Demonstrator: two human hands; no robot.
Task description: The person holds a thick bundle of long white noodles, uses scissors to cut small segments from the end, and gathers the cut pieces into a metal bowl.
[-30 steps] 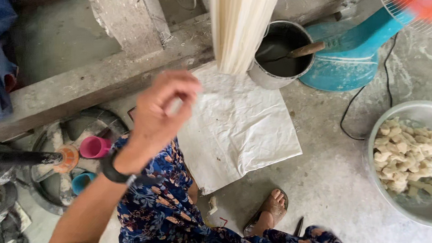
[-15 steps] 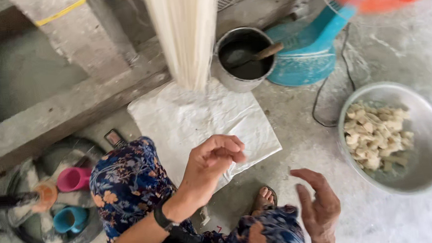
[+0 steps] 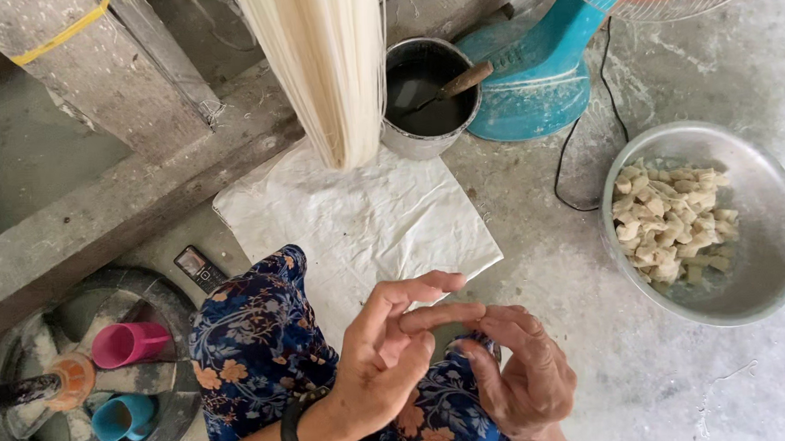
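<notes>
two hands meet over lap: left hand (image 3: 384,360) and right hand (image 3: 521,370) fingertips touching, grips loose, holding nothing. white sheet (image 3: 357,222) just beyond, noodle strands (image 3: 331,72) hanging above.

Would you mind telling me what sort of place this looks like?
Probably a small home workshop for making noodles, on a bare concrete floor: a bundle of pale strands hangs over a white sheet, and a metal bowl holds dough pieces.

Around me: dusty grey concrete floor (image 3: 705,383); rough concrete beam (image 3: 98,236) at my left; teal plastic fan base (image 3: 538,88); daylight, even.
</notes>
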